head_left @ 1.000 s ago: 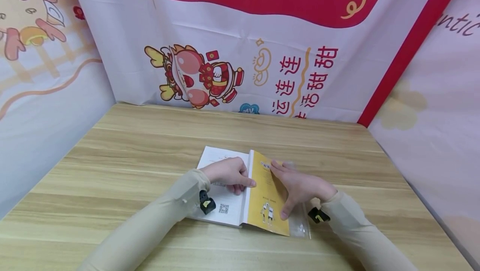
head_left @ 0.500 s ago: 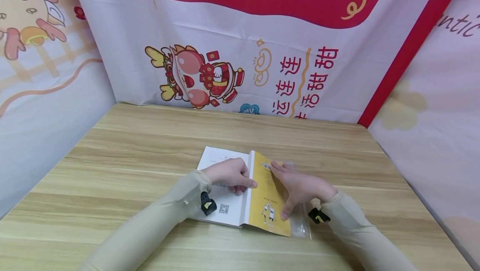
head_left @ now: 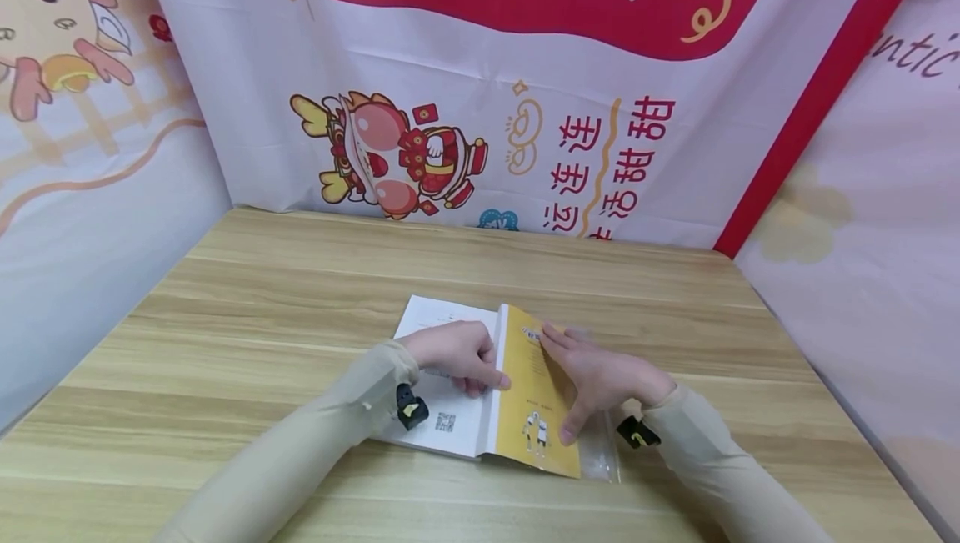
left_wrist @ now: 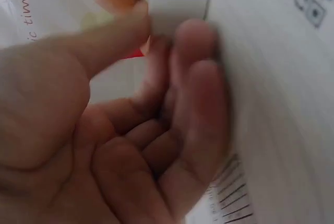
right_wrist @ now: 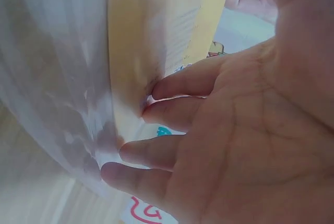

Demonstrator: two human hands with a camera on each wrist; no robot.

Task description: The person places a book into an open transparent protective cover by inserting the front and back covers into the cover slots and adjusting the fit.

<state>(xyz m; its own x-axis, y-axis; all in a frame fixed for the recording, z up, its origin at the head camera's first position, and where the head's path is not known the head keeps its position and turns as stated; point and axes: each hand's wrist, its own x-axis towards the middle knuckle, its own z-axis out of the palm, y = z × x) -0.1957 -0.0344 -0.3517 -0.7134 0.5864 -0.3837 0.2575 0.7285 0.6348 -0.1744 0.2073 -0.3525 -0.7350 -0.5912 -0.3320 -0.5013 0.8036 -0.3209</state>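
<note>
A book (head_left: 465,434) lies opened on the wooden table, a white page with a QR code on the left. To the right spreads its yellow cover (head_left: 521,409), bordered by a white strip along the fold. Clear plastic film (head_left: 600,455) sticks out past the cover's outer edge. My left hand (head_left: 457,351) pinches at the white strip, thumb on the cover side and curled fingers against the page. My right hand (head_left: 603,376) rests on the yellow cover with fingers spread and straight; in the right wrist view its fingertips (right_wrist: 156,88) touch the cover and film.
The wooden table (head_left: 262,343) extends around the book on all sides. Behind it hangs a printed banner (head_left: 450,51), with light patterned cloth (head_left: 862,193) at the sides. Each wrist wears a black strap.
My left thumb has shifted slightly down along the fold, towards me. The right hand stays on the yellow cover, and the book has hardly moved.
</note>
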